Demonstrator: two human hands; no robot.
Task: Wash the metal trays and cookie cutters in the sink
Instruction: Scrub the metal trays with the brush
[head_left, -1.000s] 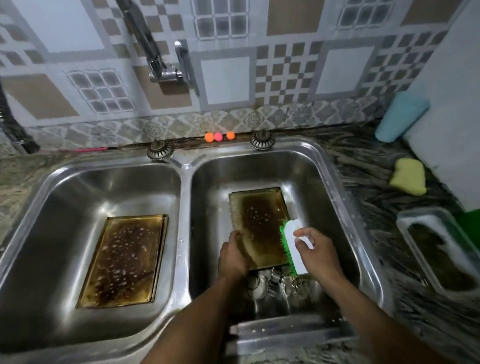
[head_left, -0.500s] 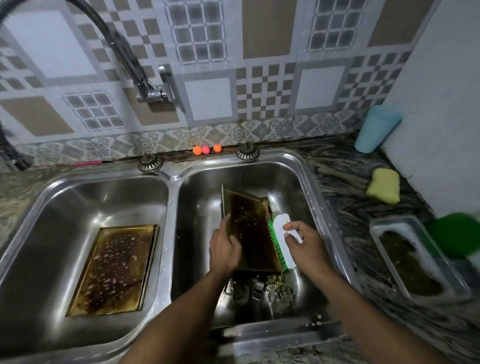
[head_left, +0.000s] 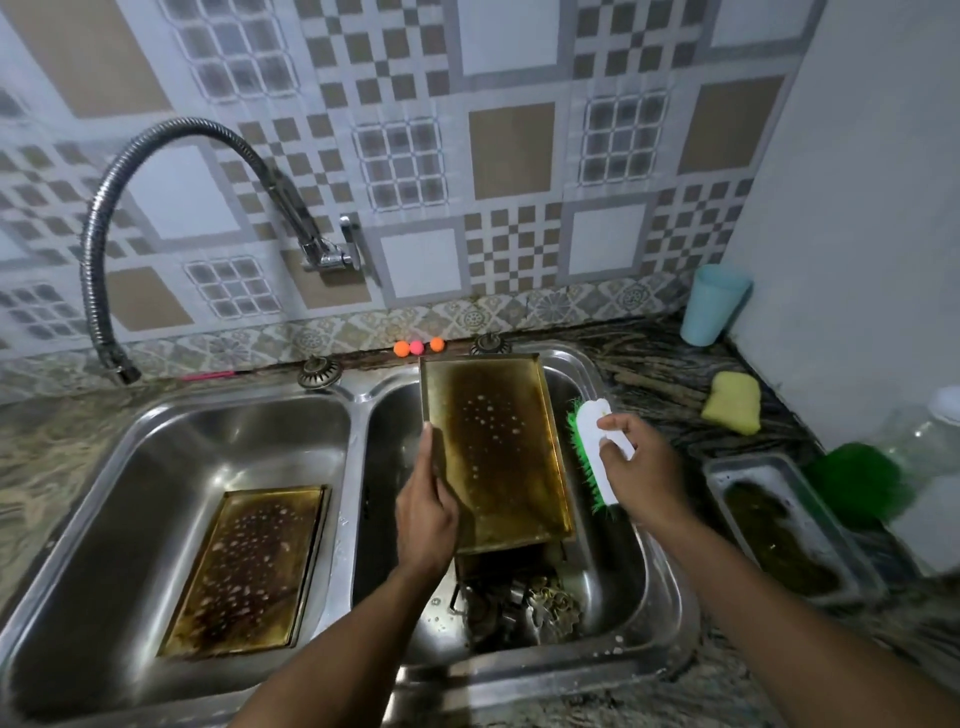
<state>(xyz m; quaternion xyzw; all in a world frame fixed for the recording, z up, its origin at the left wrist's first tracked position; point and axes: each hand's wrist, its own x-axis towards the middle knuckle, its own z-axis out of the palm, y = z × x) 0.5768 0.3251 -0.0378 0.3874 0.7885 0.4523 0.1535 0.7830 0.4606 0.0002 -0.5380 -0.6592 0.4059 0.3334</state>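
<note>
- A burnt, greasy tray (head_left: 249, 569) lay unwashed in the left basin.
- The left hand (head_left: 426, 512) pinched a second stained tray (head_left: 493, 452), propped in the right basin.
- Cookie cutters (head_left: 540, 605) waited below.
- The right hand (head_left: 641, 467) clasped a green scrubbing brush (head_left: 592, 454).

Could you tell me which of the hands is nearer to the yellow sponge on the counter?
Right. The right hand, holding the scrub brush, is just left of the yellow sponge; the left hand is farther left.

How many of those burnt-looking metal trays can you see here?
3. One lies flat in the left basin, one is tilted up in the left hand over the right basin, and a deeper tray sits on the counter at right. More may hide beneath the raised one.
</note>
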